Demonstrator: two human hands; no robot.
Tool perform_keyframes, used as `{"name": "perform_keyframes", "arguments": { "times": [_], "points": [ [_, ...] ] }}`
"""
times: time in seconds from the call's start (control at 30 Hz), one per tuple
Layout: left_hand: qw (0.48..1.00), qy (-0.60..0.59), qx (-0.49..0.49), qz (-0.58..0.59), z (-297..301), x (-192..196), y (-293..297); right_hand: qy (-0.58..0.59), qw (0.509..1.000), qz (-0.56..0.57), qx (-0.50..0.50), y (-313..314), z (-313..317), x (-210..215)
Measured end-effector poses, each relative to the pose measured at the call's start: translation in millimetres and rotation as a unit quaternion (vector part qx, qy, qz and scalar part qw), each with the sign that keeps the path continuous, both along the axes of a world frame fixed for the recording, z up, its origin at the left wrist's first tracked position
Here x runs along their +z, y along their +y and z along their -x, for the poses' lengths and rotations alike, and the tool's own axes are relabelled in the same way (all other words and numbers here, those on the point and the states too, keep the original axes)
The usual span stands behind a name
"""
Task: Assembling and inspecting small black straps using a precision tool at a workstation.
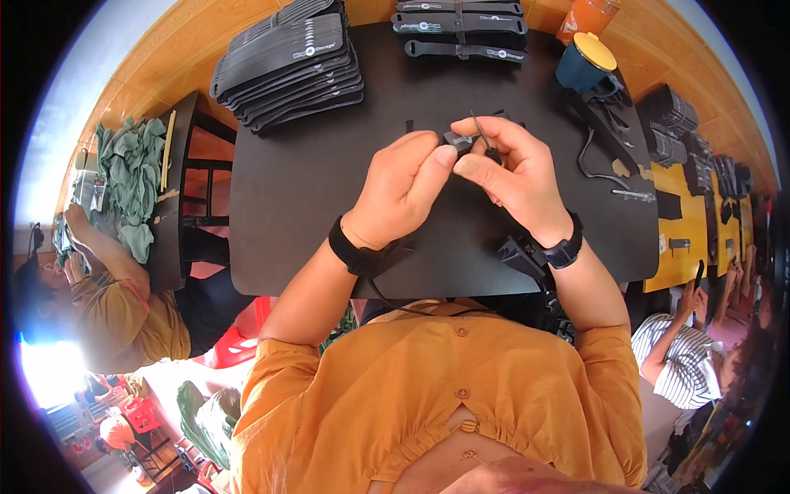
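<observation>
Black tabletop (313,181), seen from above: a small black strap piece (461,140) is pinched between left hand (403,193) and right hand (514,177), above mid-table. Judged light and pliable; best gripped at its ends. Stacked black straps (288,62) lie behind.

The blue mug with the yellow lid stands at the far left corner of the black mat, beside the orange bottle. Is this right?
Not quite. In the head view the blue mug with the yellow lid stands at the far right corner of the black mat, beside the orange bottle. At the far left lies a stack of black straps.
</observation>
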State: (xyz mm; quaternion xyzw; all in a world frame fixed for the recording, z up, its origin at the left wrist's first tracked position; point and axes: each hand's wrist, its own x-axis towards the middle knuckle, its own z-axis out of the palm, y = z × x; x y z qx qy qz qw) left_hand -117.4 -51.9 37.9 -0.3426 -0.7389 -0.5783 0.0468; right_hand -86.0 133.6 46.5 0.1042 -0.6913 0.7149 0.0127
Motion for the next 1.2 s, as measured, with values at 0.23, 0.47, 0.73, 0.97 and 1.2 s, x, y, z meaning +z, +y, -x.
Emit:
{"name": "perform_keyframes", "arguments": {
  "times": [0.23, 0.47, 0.73, 0.97, 1.2],
  "points": [
    [0.988, -0.117, -0.078, -0.055, -5.6, 0.4, -4.7, -0.022, 1.0, -0.001, 0.007, -2.1, -3.3, 2.7],
    [0.996, 0.068, -0.051, -0.004, -1.7, -2.6, 3.6, 0.029, 0.998, 0.019, -0.047, -8.7, -8.7, 0.5],
    [0.994, 0.104, -0.009, 0.027, -6.2, 1.7, 8.9, 0.047, 0.983, 0.073, -0.161, 5.8, 4.0, 2.3],
    [0.996, 0.038, -0.08, 0.031, -18.2, 2.3, 9.0, 0.039, 0.952, 0.184, -0.24, 35.8, 19.1, 23.5],
    [0.862, -0.41, -0.297, -0.022, -3.4, 24.4, -17.4, 0.083, 0.993, 0.002, -0.085, 14.6, -7.9, 31.3]
  ]
}}
